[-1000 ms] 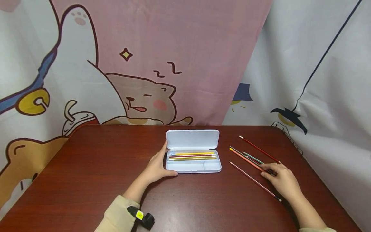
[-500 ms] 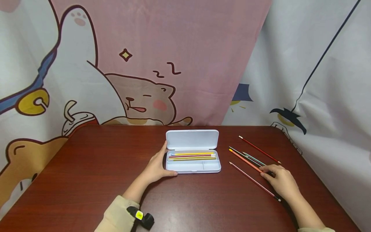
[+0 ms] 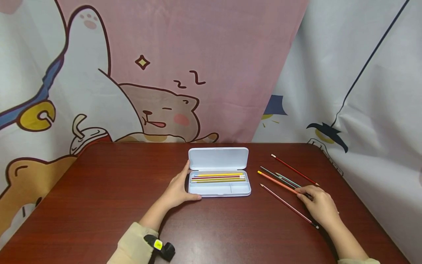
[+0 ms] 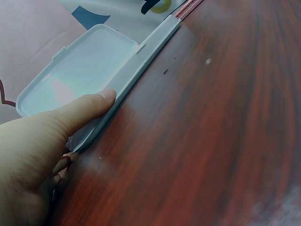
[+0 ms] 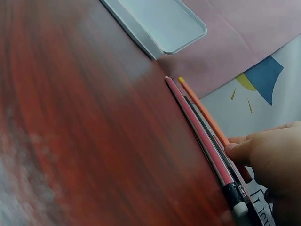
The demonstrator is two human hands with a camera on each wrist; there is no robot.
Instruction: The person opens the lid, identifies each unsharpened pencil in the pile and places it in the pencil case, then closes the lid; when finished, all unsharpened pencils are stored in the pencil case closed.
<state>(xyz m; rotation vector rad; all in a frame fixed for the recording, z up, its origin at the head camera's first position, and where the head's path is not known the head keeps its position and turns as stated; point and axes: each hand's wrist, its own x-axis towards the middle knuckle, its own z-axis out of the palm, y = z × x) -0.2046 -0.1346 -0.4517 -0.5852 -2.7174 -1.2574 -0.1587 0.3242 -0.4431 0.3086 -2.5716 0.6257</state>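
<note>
Right grip [image 3: 319, 206] pinching an orange pencil [image 3: 277, 182], left grip [image 3: 177, 190] holding an open white case [image 3: 211, 189] by its nine-o'clock end, pencils [image 3: 217, 178] lying inside.

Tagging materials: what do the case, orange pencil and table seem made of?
Case: probably smooth plastic, thin-rimmed with a soft sheen.
Orange pencil: perhaps painted wood, evenly coloured.
Table: wood or wood-look laminate, reddish-brown streaks under a glossy glare.

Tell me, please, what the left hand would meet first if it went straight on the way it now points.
The open pencil case; the left hand grips its left end, so it would likely press into that, though depth is unclear.
</note>
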